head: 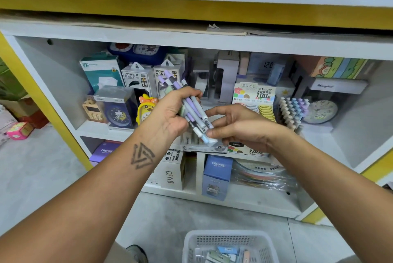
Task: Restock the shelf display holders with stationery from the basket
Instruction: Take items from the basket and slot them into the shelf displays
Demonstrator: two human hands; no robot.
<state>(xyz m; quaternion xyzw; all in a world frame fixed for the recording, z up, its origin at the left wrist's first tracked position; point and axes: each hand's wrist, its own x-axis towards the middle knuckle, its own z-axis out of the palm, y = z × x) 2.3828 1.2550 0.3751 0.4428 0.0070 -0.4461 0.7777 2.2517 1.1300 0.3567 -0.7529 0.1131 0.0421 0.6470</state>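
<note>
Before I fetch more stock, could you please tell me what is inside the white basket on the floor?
The white basket holds a few small packs in blue, green and orange. The frame's lower edge cuts off the rest.

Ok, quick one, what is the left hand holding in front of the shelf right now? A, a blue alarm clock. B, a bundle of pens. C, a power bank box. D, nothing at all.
B: the left hand has its fingers curled round a bundle of pens, purple and white, while the right hand pinches the lower end of one of them.
</note>
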